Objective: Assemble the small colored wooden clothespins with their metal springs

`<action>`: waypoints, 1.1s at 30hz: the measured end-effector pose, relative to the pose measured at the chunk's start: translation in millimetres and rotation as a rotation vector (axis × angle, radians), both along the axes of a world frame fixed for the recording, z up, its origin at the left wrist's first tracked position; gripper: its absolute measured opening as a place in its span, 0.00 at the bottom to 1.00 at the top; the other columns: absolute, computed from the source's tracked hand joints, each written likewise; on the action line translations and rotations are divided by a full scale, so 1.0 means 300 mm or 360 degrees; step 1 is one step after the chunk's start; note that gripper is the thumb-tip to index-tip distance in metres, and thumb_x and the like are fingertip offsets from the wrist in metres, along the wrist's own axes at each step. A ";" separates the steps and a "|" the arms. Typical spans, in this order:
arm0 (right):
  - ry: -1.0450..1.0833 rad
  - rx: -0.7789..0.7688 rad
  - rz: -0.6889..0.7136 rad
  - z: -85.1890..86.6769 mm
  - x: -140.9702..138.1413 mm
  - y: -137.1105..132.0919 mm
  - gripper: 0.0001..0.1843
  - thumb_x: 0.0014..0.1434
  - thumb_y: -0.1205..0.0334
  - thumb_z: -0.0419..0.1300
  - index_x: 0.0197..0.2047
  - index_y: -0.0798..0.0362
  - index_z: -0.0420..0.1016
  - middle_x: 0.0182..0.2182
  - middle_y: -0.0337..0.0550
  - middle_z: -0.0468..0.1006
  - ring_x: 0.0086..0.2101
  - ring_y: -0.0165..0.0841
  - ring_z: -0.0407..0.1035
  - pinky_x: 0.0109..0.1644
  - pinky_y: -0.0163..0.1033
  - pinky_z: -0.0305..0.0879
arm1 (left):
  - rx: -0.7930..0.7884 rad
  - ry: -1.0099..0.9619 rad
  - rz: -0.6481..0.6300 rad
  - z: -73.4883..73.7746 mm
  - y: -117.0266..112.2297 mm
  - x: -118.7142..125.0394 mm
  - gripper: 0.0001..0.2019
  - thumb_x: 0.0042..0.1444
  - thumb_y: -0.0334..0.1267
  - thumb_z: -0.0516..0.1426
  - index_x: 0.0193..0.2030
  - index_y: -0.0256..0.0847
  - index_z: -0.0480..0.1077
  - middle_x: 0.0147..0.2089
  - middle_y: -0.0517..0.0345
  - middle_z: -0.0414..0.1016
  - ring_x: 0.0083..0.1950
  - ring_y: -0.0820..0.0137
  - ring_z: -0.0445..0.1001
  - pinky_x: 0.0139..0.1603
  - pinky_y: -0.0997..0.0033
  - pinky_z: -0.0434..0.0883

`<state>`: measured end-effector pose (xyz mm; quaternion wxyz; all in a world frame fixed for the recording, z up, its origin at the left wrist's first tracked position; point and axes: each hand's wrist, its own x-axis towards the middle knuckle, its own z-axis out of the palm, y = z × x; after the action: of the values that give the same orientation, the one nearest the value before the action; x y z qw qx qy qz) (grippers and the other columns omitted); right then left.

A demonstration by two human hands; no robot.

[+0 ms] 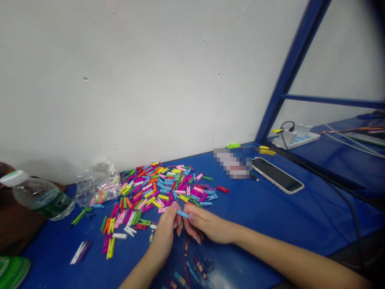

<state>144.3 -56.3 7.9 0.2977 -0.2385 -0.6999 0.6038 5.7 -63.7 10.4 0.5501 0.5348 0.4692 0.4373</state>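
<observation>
Clothespins (165, 186), plastic bag (98, 178), phone (278, 175) on blue table (258, 208)

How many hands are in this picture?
2: the left hand and the right hand, both at the near edge of the clothespin heap, with a light-blue piece between them. No other hand shows.

Passage over tabletop (248, 202) — between clothespin heap (183, 184) and phone (278, 175), wall (168, 80) behind, bottle (42, 196) leftward

A pitted white wall (150, 80) backs a glossy blue table (255, 210), a blue frame (291, 68) slanting at right.
</observation>
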 end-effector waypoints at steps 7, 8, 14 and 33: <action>0.0007 -0.0036 0.0056 -0.009 0.007 0.009 0.25 0.55 0.41 0.37 0.28 0.55 0.56 0.18 0.33 0.59 0.17 0.22 0.54 0.20 0.29 0.52 | 0.0104 0.0233 -0.0076 -0.006 0.017 -0.018 0.21 0.54 0.51 0.42 0.16 0.41 0.53 0.13 0.67 0.53 0.18 0.75 0.54 0.25 0.73 0.55; 0.0005 -0.0034 0.0064 -0.007 0.009 0.014 0.25 0.56 0.41 0.37 0.27 0.55 0.56 0.18 0.33 0.60 0.17 0.22 0.55 0.20 0.29 0.53 | 0.0115 0.0254 -0.0092 -0.001 0.018 -0.020 0.21 0.54 0.51 0.41 0.16 0.41 0.53 0.13 0.67 0.53 0.18 0.75 0.54 0.25 0.74 0.55; -0.0027 -0.0037 0.0067 0.006 0.023 0.046 0.22 0.56 0.43 0.43 0.27 0.56 0.58 0.17 0.32 0.61 0.18 0.23 0.57 0.23 0.29 0.53 | 0.0086 0.0318 -0.0046 0.029 0.021 -0.024 0.19 0.52 0.52 0.42 0.17 0.42 0.52 0.14 0.68 0.52 0.18 0.75 0.52 0.22 0.74 0.53; -0.0099 0.0073 -0.0040 -0.003 0.019 0.030 0.24 0.57 0.43 0.39 0.22 0.55 0.54 0.14 0.32 0.57 0.16 0.22 0.51 0.20 0.28 0.49 | 0.0832 0.1196 -0.0008 0.080 -0.034 -0.037 0.16 0.57 0.41 0.39 0.29 0.40 0.63 0.23 0.59 0.64 0.28 0.68 0.65 0.29 0.73 0.58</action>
<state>150.0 -47.4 6.9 0.2887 -0.2591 -0.7195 0.5761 -5.6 -73.9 34.3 0.1892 0.7783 0.5089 0.3154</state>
